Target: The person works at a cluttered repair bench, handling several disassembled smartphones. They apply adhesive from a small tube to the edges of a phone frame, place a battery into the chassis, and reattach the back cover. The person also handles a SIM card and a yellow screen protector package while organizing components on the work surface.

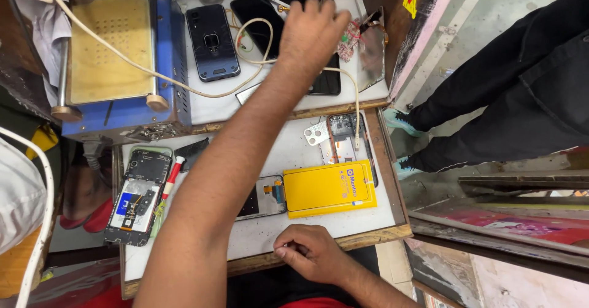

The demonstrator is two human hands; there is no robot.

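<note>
Yellow flat box [329, 188] lies on bench [276, 154], middle. Left hand [313, 32] reaches far, toward 12 o'clock, fingers bent down onto black phone [265, 15]; cannot tell if pinching. Right hand [307, 251] rests at 6 o'clock by bench edge, fingers curled together, holding nothing seen. Opened phone [138, 196] at 9 o'clock. Blue machine [119, 56] at 10 o'clock.

The left arm is stretched forward across the bench, its forearm bare and running diagonally from the near left edge towards the far right corner. The left hand [313, 29] is seen back-up, fingers curled downward at the far edge. The right hand [310, 254] is rested at the near edge, loosely closed, thumb against the bent fingers.
</note>
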